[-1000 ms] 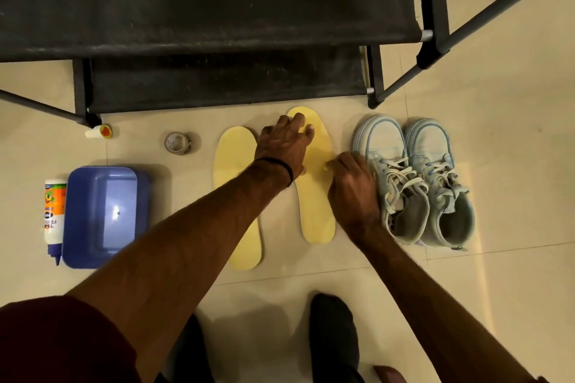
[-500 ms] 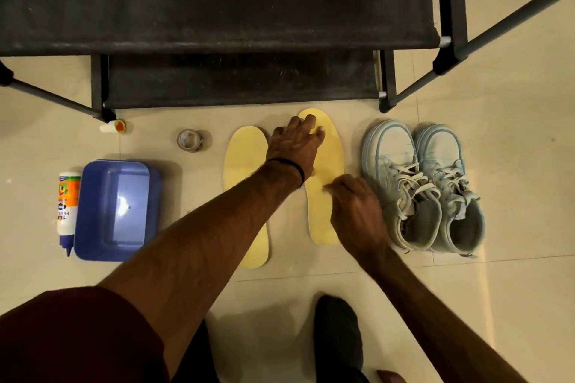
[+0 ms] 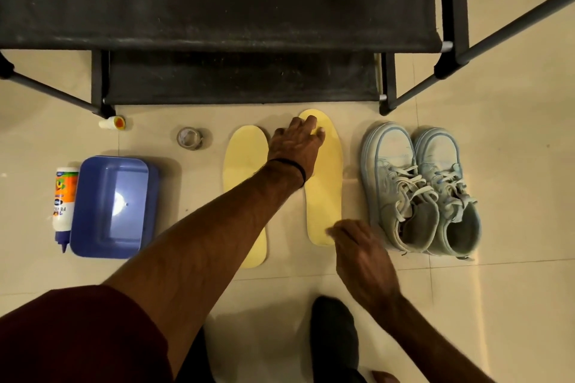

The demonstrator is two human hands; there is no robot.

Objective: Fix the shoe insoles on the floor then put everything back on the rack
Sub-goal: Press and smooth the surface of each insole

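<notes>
A: Where are the insoles?

B: Both yellow insoles lie flat on the tiled floor (image 3: pixel 513 289), side by side with a strip of bare tile between them. The left insole (image 3: pixel 244 171) is partly crossed by the forearm. The right insole (image 3: pixel 325 193) reaches its toe almost to the front edge of the black rack (image 3: pixel 217 25).

A: And the hands?

B: The left hand (image 3: pixel 295 148) lies on the toe end of the right insole, fingers fairly straight and pressing down. The right hand (image 3: pixel 357 253) is at the heel end, fingertips at the insole's edge; it is blurred, so I cannot tell whether it pinches anything.

A: Room around them?

B: The pair of pale blue sneakers (image 3: pixel 420 193) stands just beside the right insole. Left of the insoles sit a tape roll (image 3: pixel 189 138), a blue tub (image 3: pixel 113 207) and a glue bottle (image 3: pixel 63 202) touching its side. A small cap (image 3: pixel 113 123) lies by the rack's leg.
</notes>
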